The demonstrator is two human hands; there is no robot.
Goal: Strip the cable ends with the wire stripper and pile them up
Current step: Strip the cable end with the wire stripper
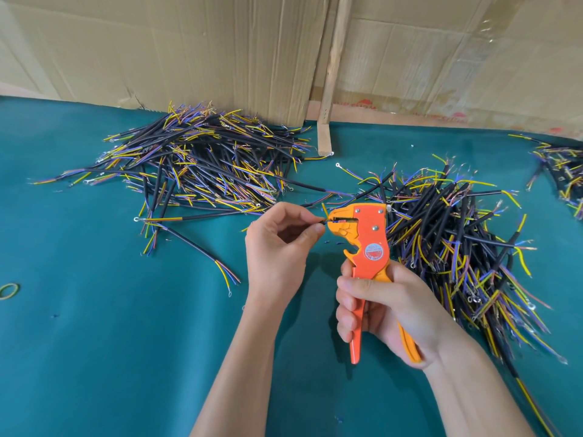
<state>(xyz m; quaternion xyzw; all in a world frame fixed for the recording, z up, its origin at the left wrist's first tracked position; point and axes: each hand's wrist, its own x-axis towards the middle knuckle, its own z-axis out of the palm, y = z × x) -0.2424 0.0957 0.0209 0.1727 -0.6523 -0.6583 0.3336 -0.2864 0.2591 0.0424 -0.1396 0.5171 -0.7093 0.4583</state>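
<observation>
The short black-sheathed cable with coloured inner wires [321, 221] sits at the centre of the table, its end fed sideways into the mouth of the orange and yellow plastic wire stripper [366, 244]. Your left hand [277, 244] pinches it between thumb and fingertips right beside the tool's head, probably so the thin cores stay level as the blades bite. Your right hand [378, 310] is wrapped round both handles, holding the stripper upright with its head pointing left toward the cable, ready for a squeeze. Behind your left hand lies a large heap of black cables with yellow, blue and brown cores [202, 162]; a second heap [457, 241] crowds close behind the tool on the right, and its loose ends could snag the head. All rests on teal cloth [94, 342], with a cardboard wall [189, 42] behind and a green rubber band [8, 290] far left.
</observation>
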